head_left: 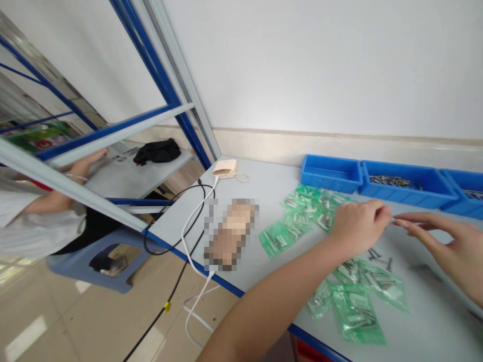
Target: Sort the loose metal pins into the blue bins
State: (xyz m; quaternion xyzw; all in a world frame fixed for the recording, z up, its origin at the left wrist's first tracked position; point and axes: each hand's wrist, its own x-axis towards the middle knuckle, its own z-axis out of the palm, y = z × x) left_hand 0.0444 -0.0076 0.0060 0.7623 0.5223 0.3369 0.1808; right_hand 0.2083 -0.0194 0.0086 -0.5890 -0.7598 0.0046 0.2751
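Note:
My left hand (362, 224) is closed above the grey table (426, 322), its fingertips pinched on something I cannot make out. Close by on the right, my right hand (449, 241) has its thumb and forefinger together at the same spot, and a tiny item there is too small to name. Beneath the hands lie several loose screws (380, 258). Green plastic bags of metal hardware (358, 312) lie nearer the table's front edge. More green bags (277, 238) spread to the left of my left hand, partly behind it.
Blue bins (409, 187) line the wall; the middle one holds small metal parts. On the left are a pixelated phone-like object (232, 234), a cream power bank (225, 169) and looping cables. A person (33, 216) sits at another table beyond the blue frame.

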